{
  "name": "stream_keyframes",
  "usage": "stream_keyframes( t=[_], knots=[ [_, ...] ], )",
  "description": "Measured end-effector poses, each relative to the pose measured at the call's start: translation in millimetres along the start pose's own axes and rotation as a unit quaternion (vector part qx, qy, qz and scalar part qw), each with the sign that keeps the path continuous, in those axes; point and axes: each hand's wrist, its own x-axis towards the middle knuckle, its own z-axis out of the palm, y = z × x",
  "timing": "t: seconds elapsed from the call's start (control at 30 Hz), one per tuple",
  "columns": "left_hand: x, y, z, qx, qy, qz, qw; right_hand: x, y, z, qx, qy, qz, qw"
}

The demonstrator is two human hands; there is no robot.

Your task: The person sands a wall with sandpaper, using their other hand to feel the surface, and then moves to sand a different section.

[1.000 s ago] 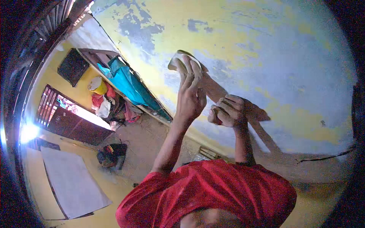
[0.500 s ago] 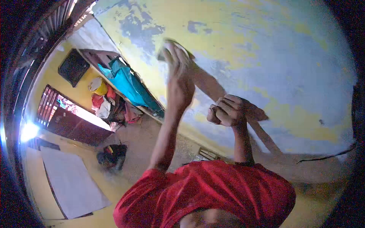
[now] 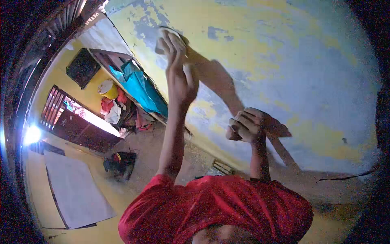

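Note:
High on the patchy yellow and bluish-white wall (image 3: pixel 300 85), my left hand (image 3: pixel 175 67) presses what looks like a piece of sandpaper (image 3: pixel 159 49) flat to the surface. Its edges show around my stretched fingers, and peeled grey patches lie close by. Lower and to the right, my right hand (image 3: pixel 246 127) is a closed fist in front of the same wall; anything inside it is hidden. Both arms cast dark shadows to their right.
Turquoise sheeting (image 3: pixel 140 89) hangs beside the wall's left edge. Beyond it are a yellow bucket (image 3: pixel 107 90), a heap of cloths (image 3: pixel 122 110) and a doorway with a brown door (image 3: pixel 83 132). A dark bag-like bundle (image 3: pixel 120 163) sits on the floor; a white board (image 3: pixel 77 189) leans at lower left.
My left hand has slid up and to the left along the wall with the sandpaper. My right hand stays a fist, shifted slightly right and down in view.

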Motion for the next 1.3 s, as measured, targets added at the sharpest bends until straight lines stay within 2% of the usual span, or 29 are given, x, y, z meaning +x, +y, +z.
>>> stream_keyframes(
  t=[0.03,0.07,0.1,0.13,0.17,0.23,0.3,0.33,0.37,0.43,0.47,0.5,0.57,0.67,0.7,0.77,0.83,0.93,0.97,1.03,1.07,1.17,1.2,1.23,1.3],
  knots=[
    [5.8,1.8,-2.0,0.009,0.011,0.005,1.0,3.5,-1.3,-2.8,-0.003,0.009,-0.007,1.0],
    [-12.2,4.9,6.7,-0.076,0.01,-0.219,0.973,5.9,-0.8,-4.3,-0.01,0.021,-0.014,1.0],
    [-20.9,5.6,10.2,-0.098,-0.055,-0.077,0.991,4.9,0.1,-5.1,-0.015,0.024,-0.012,1.0],
    [-41.7,12.4,21.5,-0.06,-0.074,-0.084,0.992,2.2,-0.6,-6.1,-0.009,-0.001,-0.012,1.0],
    [-57.8,27.5,29.7,-0.051,-0.08,-0.042,0.995,0.6,-1.9,-6.1,-0.002,-0.028,-0.012,1.0],
    [-68.8,32.7,42.3,-0.066,-0.053,-0.005,0.996,8.5,-2.6,-7.9,-0.002,-0.007,-0.017,1.0],
    [-61.6,16.8,33.8,-0.061,-0.068,-0.015,0.996,6.7,0.3,-7.1,0.023,-0.03,-0.018,0.999],
    [-52.9,5.9,31.2,-0.007,-0.034,-0.016,0.999,5.5,1.7,-7.1,0.025,-0.033,-0.017,0.999],
    [-43.5,-9.8,21.1,-0.013,-0.041,-0.061,0.997,4.4,3.7,-6.7,0.027,-0.017,-0.024,0.999],
    [-18.4,8.6,12.8,-0.038,0.0,-0.061,0.997,3.6,2.5,-9.2,0.027,-0.002,-0.025,0.999],
    [-30.6,4.8,21.1,0.038,0.012,-0.038,0.998,6.4,1.2,-9.7,0.025,-0.004,-0.019,0.999],
    [-34.0,10.3,25.2,-0.005,-0.014,-0.021,1.0,10.2,1.6,-9.3,0.021,-0.002,-0.015,1.0],
    [-69.1,22.4,38.9,-0.059,-0.064,-0.05,0.995,8.6,0.8,-7.2,0.008,0.015,-0.018,1.0],
    [-83.2,29.9,43.4,-0.04,-0.1,-0.017,0.994,11.2,1.9,-5.8,0.019,-0.015,-0.034,0.999],
    [-79.1,24.3,39.8,-0.031,-0.08,-0.017,0.996,11.7,0.0,-5.1,0.024,-0.017,-0.034,0.999],
    [-55.1,5.4,27.5,0.012,-0.071,-0.084,0.994,12.6,-0.6,-6.3,0.024,-0.016,-0.015,0.999],
    [-22.4,-19.0,9.9,0.049,-0.014,-0.038,0.998,7.6,0.3,-2.8,0.03,-0.01,-0.014,0.999],
    [-24.1,-13.7,13.1,0.04,0.019,-0.033,0.998,10.1,1.2,-5.2,0.02,-0.003,-0.029,0.999],
    [-32.9,-4.9,13.0,0.046,-0.021,-0.071,0.996,12.4,2.0,-4.6,0.01,-0.003,-0.044,0.999],
    [-52.1,15.0,17.0,-0.001,-0.06,-0.075,0.995,9.3,6.9,-2.1,0.006,-0.004,-0.058,0.998],
    [-61.6,18.9,17.4,-0.013,-0.102,-0.029,0.994,8.1,9.1,-2.2,0.001,-0.007,-0.074,0.997],
    [-72.0,15.8,21.7,0.003,-0.112,-0.05,0.992,17.5,4.5,-10.5,-0.005,-0.048,-0.068,0.997],
    [-69.8,6.8,18.1,0.039,-0.102,-0.022,0.994,23.8,4.4,-12.5,0.024,-0.023,-0.081,0.996],
    [-70.6,8.6,12.3,0.045,-0.124,-0.091,0.987,22.1,0.8,-14.5,0.025,-0.028,-0.074,0.997],
    [-56.0,11.8,6.5,0.072,-0.098,-0.074,0.99,20.3,2.6,-10.8,0.026,-0.013,-0.093,0.995]
  ],
)
